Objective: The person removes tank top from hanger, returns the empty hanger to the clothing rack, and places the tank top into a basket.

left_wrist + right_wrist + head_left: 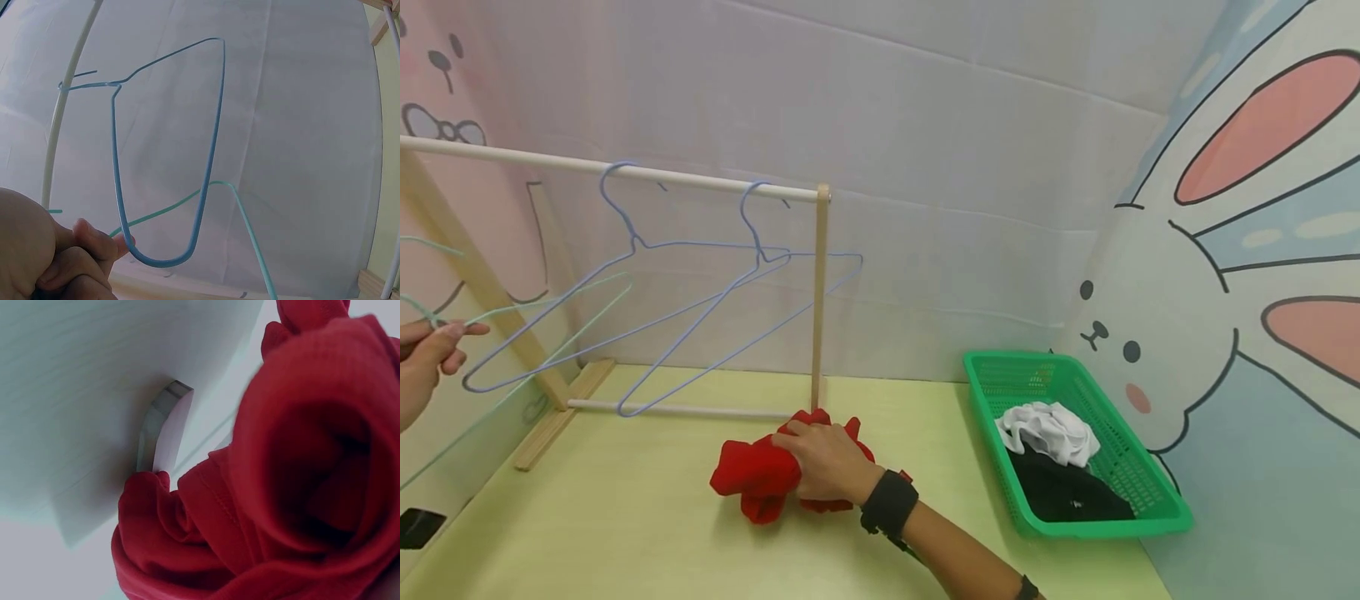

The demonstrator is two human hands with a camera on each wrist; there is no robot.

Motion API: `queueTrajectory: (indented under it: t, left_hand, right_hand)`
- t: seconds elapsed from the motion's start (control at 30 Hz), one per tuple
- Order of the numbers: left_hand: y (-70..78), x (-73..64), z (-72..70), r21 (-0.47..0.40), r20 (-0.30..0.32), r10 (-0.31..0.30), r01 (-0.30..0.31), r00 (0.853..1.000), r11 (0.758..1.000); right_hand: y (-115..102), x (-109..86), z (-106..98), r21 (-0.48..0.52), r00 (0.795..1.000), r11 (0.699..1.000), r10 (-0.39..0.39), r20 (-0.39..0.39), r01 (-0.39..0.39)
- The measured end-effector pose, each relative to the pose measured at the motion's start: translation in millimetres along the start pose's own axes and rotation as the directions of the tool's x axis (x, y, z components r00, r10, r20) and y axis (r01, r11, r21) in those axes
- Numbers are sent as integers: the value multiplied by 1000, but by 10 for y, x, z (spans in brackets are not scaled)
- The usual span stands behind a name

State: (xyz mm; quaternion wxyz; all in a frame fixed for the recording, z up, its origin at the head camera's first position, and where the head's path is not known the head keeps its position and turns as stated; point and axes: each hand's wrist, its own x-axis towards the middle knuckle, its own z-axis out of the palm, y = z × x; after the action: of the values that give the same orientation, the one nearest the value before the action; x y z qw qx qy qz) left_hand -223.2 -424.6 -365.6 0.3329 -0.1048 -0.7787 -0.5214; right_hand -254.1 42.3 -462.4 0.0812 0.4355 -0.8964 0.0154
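Observation:
At the left edge of the head view, my left hand [426, 367] pinches a mint green wire hanger [250, 237] just below its hook, between thumb and fingers. The hanger's long wire shoulder slopes behind the blue hangers in the left wrist view. My right hand [835, 462] grips a bunched red garment [756, 475] on the pale yellow table, in front of the rack's right post. Close up in the right wrist view, the red cloth lies in thick folds with a rounded opening, and most of the right hand is hidden there.
Two blue hangers [685, 317] hang from the white rail [700, 178] of a wooden rack. At the right stands a green basket [1000, 467] with a white garment [1048, 433] and a black garment [1067, 492] inside. A black object [421, 527] shows at lower left.

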Motion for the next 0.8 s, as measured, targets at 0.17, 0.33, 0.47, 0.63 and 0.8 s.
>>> queueTrajectory:
  t: [0.17,0.33,0.47,0.63,0.8]
  left_hand:
    - [69,62,0,-18,1,-33,33,999,999]
    - [109,123,23,-12,-14,-8,7,1000,1000]
    - [111,189,29,-8,-16,7,-7,1000,1000]
    - [158,290,33,8,-7,11,-11,1000,1000]
    - [237,324,40,8,-8,-26,26,1000,1000]
  right_hand:
    - [23,-30,-31,-3,1000,1000,2,-9,-2]
    - [50,-63,-64,-4,1000,1000,27,4,-27]
    - [70,-101,-93,3,999,999,43,7,-43]
    - [99,-159,-107,16,999,999,52,7,-52]
    - [128,-194,-141,-1,998,998,55,7,-55]
